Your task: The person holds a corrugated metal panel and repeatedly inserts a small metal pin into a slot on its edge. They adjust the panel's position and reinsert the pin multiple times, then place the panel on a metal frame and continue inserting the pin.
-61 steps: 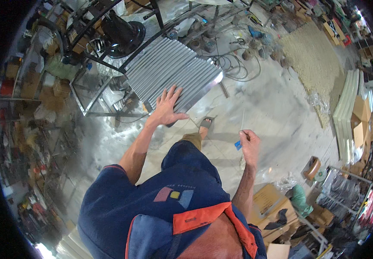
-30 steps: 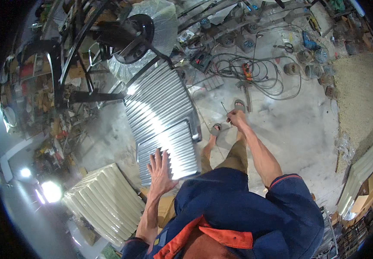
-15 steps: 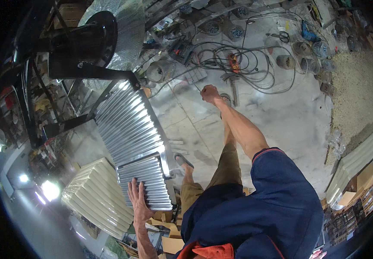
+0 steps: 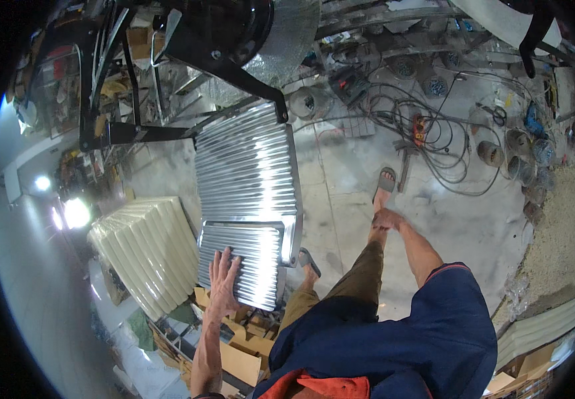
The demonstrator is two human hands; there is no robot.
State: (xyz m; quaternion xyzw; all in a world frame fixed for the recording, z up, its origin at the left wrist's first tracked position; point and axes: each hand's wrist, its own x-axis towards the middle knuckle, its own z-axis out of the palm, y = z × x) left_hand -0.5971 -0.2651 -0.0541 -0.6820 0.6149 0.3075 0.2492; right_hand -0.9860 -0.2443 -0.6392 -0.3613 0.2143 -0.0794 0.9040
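Observation:
My left hand lies flat with fingers spread on the near edge of a small shiny corrugated metal sheet. That sheet overlaps the near end of a larger corrugated metal sheet, which runs away under a black machine frame. My right hand hangs in front of my right leg over the concrete floor, fingers curled; whether anything is in it does not show. I wear sandals, one foot forward and the other foot beside the small sheet.
A stack of cream corrugated panels lies left of the metal sheets. Cardboard pieces sit under my left arm. Tangled cables, round tins and tools litter the floor ahead. Gravel and pale stacked sheets are at right.
The view has swung and the metal sheets now lie closer, at centre left. My left hand has slid further onto the small sheet; my right hand has dropped back toward my leg.

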